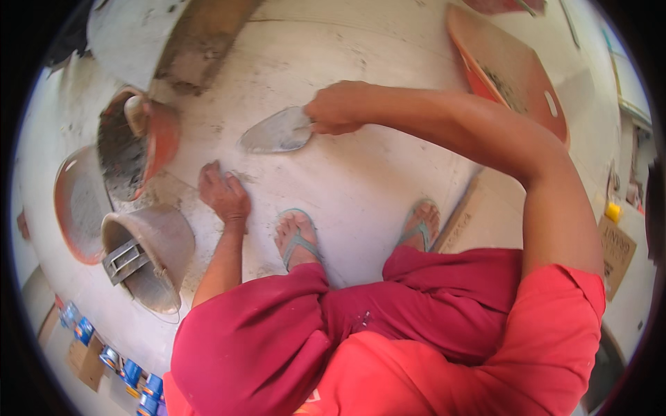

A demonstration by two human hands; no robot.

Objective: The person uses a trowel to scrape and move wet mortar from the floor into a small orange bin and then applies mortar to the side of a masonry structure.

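Note:
My right hand [338,109] grips a trowel [277,132], its grey, mortar-smeared blade pointing left just above the pale floor. The trowel's handle is hidden inside my closed fingers. Lower and to the left, my left hand [223,196] is at the floor, its fingers slightly bent and apart, with nothing visible in them. Beside it on the left is a tilted orange bucket [164,135] with dark wet mortar [123,152] inside and a rounded pale object [135,115] at its rim. Nearer me, a dirty greyish bucket [170,232] tilts too, a rectangular metal-framed tool [126,262] in its mouth.
An orange basin with grey residue [83,204] stands behind the buckets. A larger orange basin [517,69] is at the far right. A brown mortar-stained board [201,48] lies far left. Cardboard [479,215] lies by my right foot; blue packages [130,372] line the lower left.

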